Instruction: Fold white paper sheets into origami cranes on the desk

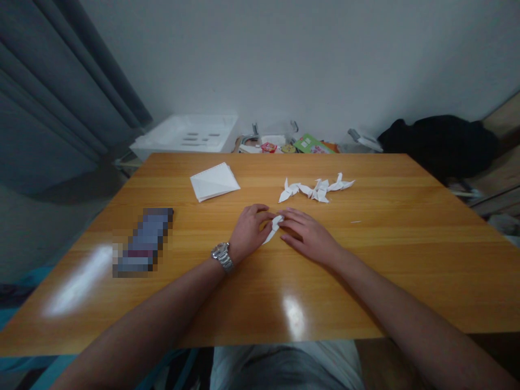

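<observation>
Both of my hands rest on a wooden table [365,271] around a small folded piece of white paper [274,228]. My left hand [248,233], with a metal watch on its wrist, is curled and pinches the paper's left side. The fingers of my right hand [309,234] lie flat and press on the paper's right end. Most of the paper is hidden under my fingers. Beyond my hands lie several finished white paper cranes [317,189] in a row.
A small stack of white square sheets [214,181] lies at the far left of the table. A blurred-out flat object [143,241] lies to the left. Behind the table are a white tray [187,134], clutter, and a black bag [441,142]. Grey curtain at left.
</observation>
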A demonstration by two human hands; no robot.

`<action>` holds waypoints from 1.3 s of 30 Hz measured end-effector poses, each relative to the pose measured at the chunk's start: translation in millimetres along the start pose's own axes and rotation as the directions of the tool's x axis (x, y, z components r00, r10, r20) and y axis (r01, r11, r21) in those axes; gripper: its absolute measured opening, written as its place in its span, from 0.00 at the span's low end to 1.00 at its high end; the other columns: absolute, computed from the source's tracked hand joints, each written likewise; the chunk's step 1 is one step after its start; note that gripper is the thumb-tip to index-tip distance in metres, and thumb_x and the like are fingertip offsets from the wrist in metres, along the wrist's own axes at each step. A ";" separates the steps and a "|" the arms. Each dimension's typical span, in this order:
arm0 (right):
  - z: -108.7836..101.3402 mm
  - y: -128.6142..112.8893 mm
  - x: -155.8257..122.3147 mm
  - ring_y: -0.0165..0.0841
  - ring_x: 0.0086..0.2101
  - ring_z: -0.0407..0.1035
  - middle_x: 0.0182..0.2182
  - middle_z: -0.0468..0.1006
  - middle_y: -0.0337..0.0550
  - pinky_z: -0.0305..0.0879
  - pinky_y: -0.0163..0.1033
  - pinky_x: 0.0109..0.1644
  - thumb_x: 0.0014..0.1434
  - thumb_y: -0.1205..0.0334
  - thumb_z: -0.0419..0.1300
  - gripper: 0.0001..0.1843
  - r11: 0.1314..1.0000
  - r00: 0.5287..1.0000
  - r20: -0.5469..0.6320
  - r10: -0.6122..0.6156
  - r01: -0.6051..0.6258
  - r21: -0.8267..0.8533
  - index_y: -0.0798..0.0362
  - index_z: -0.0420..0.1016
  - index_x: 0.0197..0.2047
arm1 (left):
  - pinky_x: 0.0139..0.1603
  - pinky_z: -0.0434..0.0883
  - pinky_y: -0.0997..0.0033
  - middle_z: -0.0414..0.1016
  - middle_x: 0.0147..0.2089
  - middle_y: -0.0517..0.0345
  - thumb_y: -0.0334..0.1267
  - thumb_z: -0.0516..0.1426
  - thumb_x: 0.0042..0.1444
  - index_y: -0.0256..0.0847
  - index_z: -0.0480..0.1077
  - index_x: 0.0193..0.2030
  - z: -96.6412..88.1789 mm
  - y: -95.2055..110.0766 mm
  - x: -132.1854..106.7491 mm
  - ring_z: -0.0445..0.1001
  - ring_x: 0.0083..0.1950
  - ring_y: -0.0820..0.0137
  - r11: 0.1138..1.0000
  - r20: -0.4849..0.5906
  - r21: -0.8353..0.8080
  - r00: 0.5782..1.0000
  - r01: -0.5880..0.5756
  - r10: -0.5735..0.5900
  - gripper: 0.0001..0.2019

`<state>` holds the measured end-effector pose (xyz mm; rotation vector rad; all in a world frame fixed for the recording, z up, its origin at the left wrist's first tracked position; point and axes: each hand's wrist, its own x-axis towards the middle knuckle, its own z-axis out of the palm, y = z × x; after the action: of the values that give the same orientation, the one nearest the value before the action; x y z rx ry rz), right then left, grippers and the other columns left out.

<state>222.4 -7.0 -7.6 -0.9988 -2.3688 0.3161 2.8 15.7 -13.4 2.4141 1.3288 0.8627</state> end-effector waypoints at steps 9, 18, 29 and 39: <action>-1.3 -0.5 -2.0 0.44 0.56 0.68 0.56 0.75 0.52 0.66 0.54 0.61 0.66 0.59 0.59 0.17 0.998 0.998 0.011 0.059 -0.058 -0.040 0.49 0.74 0.57 | 0.61 0.68 0.56 0.71 0.54 0.48 0.42 0.57 0.64 0.41 0.76 0.49 -1.6 0.8 -3.0 0.70 0.56 0.59 1.000 0.019 0.022 1.000 -0.018 0.018 0.12; -5.2 -1.0 0.2 0.41 0.46 0.71 0.45 0.78 0.47 0.67 0.47 0.53 0.66 0.60 0.58 0.07 0.990 0.992 -0.022 0.126 -0.125 0.065 0.49 0.75 0.46 | 0.56 0.70 0.57 0.74 0.50 0.51 0.38 0.59 0.62 0.42 0.75 0.47 -9.6 3.7 -1.1 0.72 0.51 0.60 0.999 0.088 -0.024 0.995 -0.038 0.040 0.08; -5.3 -0.7 -0.6 0.39 0.43 0.74 0.45 0.80 0.45 0.69 0.44 0.48 0.62 0.57 0.62 0.12 0.903 0.931 -0.094 0.353 -0.313 0.293 0.49 0.74 0.49 | 0.49 0.72 0.67 0.78 0.46 0.57 0.40 0.58 0.64 0.43 0.73 0.48 -13.9 10.6 -3.3 0.76 0.46 0.66 0.963 0.097 -0.265 0.995 0.051 -0.026 0.08; -7.6 0.6 -2.2 0.35 0.32 0.73 0.33 0.81 0.43 0.69 0.40 0.37 0.61 0.51 0.63 0.14 0.703 0.883 0.030 0.468 -0.392 0.594 0.53 0.78 0.40 | 0.46 0.73 0.70 0.80 0.45 0.58 0.44 0.60 0.62 0.42 0.73 0.47 -15.9 19.6 -5.3 0.78 0.44 0.68 0.881 0.116 -0.455 0.989 0.131 -0.087 0.11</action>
<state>228.4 -8.1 -2.4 -1.1962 -1.7030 1.0635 4.4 -0.4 6.6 1.9649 1.0649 0.9042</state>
